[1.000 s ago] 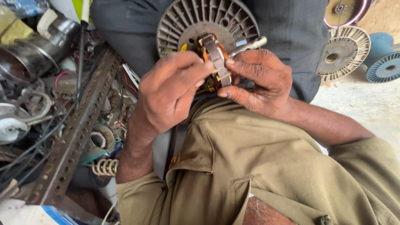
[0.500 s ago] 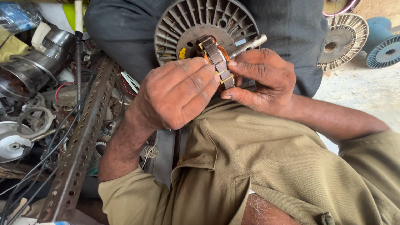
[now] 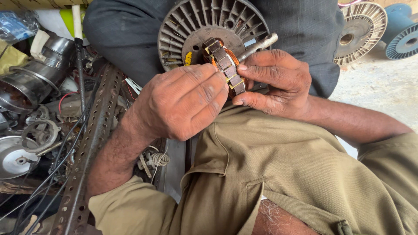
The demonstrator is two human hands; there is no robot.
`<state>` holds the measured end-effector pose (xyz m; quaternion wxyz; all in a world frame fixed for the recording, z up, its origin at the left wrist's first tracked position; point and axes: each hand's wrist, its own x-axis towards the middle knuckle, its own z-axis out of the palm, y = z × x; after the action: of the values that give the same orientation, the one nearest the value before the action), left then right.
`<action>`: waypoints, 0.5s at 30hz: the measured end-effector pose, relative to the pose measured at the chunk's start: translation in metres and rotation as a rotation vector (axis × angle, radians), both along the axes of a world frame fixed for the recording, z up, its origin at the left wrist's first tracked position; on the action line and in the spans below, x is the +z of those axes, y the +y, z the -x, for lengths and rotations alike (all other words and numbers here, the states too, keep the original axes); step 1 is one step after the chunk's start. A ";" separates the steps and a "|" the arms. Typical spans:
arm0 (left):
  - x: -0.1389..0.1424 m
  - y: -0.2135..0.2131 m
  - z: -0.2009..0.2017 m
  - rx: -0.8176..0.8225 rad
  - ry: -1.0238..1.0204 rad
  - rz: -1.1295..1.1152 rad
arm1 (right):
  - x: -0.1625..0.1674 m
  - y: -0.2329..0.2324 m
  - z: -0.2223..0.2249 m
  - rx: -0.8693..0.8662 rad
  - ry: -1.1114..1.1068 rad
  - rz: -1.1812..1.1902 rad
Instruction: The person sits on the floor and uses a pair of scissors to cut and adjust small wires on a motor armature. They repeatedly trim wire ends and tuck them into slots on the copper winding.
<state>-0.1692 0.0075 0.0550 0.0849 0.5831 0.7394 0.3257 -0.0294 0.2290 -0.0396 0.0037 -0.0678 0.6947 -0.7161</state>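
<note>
Winding stage, as judged from the grasp. The left hand [image 3: 183,102] is curled shut over the near edge of the small copper-wound stator core with brown laminations [image 3: 226,65]; the right hand [image 3: 274,80], at 3 o'clock of it, pinches the same core between thumb and fingers. The core sits in front of the grey ribbed metal rotor disc [image 3: 196,26] and its steel shaft [image 3: 259,45]. At 9 o'clock lies the perforated rusty angle bar [image 3: 93,130]. The next move likely calls for steady fingertip pressure on the coil.
</note>
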 end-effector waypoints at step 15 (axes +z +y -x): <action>0.003 0.014 0.013 0.048 -0.186 -0.020 | -0.002 0.000 0.001 -0.001 -0.016 0.049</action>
<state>-0.1823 0.0214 0.0585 0.1396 0.5332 0.7389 0.3877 -0.0302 0.2286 -0.0411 0.0074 -0.0617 0.6768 -0.7336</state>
